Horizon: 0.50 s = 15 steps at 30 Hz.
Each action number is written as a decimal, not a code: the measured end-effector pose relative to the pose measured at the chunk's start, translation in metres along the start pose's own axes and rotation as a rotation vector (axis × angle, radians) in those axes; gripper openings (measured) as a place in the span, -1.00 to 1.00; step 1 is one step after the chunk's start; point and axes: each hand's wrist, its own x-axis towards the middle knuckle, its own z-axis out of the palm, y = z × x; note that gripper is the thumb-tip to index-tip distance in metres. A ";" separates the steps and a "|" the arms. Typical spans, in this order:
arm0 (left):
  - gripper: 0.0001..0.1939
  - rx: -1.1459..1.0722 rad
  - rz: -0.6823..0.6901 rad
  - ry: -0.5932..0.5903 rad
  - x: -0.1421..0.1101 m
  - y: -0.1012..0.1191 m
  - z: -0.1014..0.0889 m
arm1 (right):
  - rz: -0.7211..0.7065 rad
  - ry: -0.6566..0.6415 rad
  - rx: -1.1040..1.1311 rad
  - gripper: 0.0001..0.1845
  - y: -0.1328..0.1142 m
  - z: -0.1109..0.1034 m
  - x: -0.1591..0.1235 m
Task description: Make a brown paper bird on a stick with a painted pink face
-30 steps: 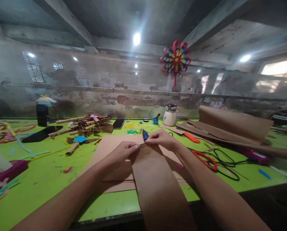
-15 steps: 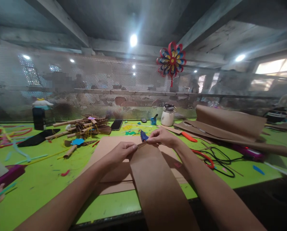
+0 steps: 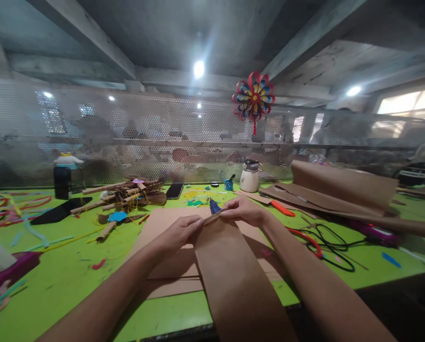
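A long strip of brown kraft paper (image 3: pixel 240 275) runs from the table edge up to both hands, its far end folded over in a narrow band. My left hand (image 3: pixel 182 232) pinches the left corner of that fold between thumb and fingers. At the right corner, my right hand (image 3: pixel 246 211) is closed on the same folded edge. Just beyond the fold shows the blue tip of a tool (image 3: pixel 214 206), mostly hidden. Beneath the strip lie flat sheets of light brown card (image 3: pixel 162 256).
Brown paper sheets (image 3: pixel 340 185) and orange-handled scissors (image 3: pixel 314 242) lie at right beside a black cable. A white jar (image 3: pixel 250 176), a phone (image 3: pixel 174 190) and a pile of paper rolls (image 3: pixel 134 194) stand farther back. A purple power strip (image 3: pixel 16 270) is at left.
The view has tilted slightly up, so everything sits a little lower. Both hands keep hold of the paper's folded end, and the fold band shows a little more.
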 end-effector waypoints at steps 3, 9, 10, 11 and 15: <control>-0.58 -0.022 0.000 -0.004 0.000 0.001 -0.001 | -0.045 0.022 -0.034 -0.70 -0.004 0.004 0.000; -0.54 0.098 -0.031 0.194 0.005 -0.001 0.000 | -0.064 0.046 -0.098 -0.74 -0.006 0.014 0.001; -0.52 0.089 -0.049 0.210 0.005 -0.002 0.001 | -0.074 0.039 -0.082 -0.75 -0.005 0.015 0.002; -0.51 0.072 -0.066 0.219 0.005 -0.003 0.001 | -0.084 0.030 -0.056 -0.76 -0.005 0.016 0.002; -0.53 -0.024 -0.091 0.177 0.001 0.000 0.004 | -0.107 -0.015 0.054 -0.73 -0.001 0.015 0.002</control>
